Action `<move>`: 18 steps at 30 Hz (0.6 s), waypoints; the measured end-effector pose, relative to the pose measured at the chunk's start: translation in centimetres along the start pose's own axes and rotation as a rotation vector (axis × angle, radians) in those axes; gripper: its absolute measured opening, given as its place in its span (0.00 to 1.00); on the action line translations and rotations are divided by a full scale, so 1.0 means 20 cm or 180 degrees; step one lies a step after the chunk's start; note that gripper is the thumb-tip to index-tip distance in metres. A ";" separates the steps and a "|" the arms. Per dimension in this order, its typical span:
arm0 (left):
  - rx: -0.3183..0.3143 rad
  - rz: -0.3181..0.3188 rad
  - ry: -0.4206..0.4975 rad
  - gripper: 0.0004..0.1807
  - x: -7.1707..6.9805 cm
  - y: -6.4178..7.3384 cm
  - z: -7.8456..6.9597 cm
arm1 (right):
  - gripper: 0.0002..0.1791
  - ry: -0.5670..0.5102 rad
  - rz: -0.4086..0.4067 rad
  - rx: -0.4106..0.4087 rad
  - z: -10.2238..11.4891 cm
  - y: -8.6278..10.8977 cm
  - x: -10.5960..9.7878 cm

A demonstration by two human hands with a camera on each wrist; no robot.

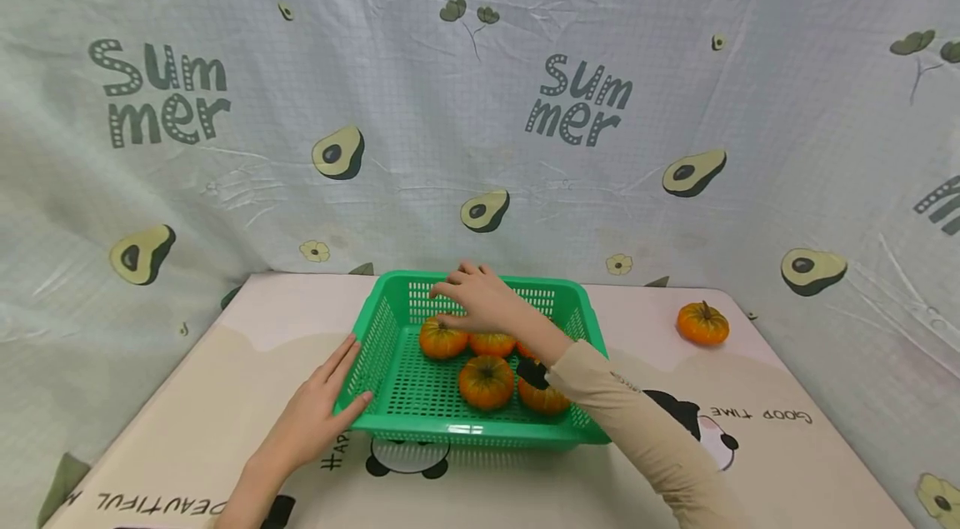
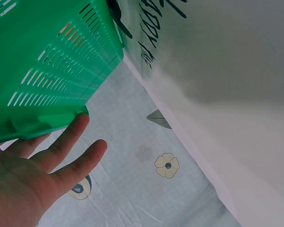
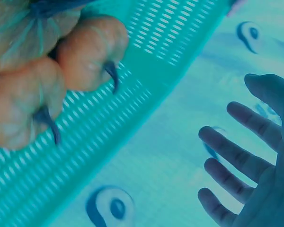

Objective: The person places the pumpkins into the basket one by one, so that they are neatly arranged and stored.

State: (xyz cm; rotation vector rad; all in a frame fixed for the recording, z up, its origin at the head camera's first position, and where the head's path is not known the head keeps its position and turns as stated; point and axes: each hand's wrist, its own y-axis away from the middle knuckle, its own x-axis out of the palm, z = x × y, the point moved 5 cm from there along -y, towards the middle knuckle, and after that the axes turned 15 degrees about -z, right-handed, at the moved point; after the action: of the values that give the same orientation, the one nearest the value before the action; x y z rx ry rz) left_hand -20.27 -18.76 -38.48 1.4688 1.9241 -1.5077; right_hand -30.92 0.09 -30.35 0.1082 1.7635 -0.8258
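Note:
A green plastic basket (image 1: 408,429) with slotted walls stands on the table, holding several small orange pumpkins (image 1: 486,383). At its left side, my left hand (image 1: 309,416) touches the rim with fingers extended. The left wrist view has those fingers (image 2: 61,146) spread under the basket's green rim (image 2: 33,125). My right hand (image 1: 483,301) hovers over the back of the basket, fingers spread and holding nothing. From the right wrist, pumpkins (image 3: 26,106) with dark stems show in the basket, apart from the spread fingers (image 3: 234,146). The right forearm partly hides the pumpkins at the basket's right.
One more orange pumpkin (image 1: 702,324) sits on the table near its right edge, outside the basket. Behind the table hangs a pale curtain (image 1: 405,96) printed with avocados and lettering. A panda-print cover (image 1: 225,396) lies over the tabletop.

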 end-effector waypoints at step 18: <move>0.0006 0.0021 -0.0007 0.36 0.00 0.00 -0.01 | 0.14 0.0178 -0.0440 0.0144 -0.24 0.46 -0.31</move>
State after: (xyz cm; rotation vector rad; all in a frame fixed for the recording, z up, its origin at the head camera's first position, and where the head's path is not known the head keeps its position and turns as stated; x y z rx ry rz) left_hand -20.23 -18.64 -38.42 1.4723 1.9153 -1.5080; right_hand -28.34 11.77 -28.61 0.0401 1.8206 -0.9711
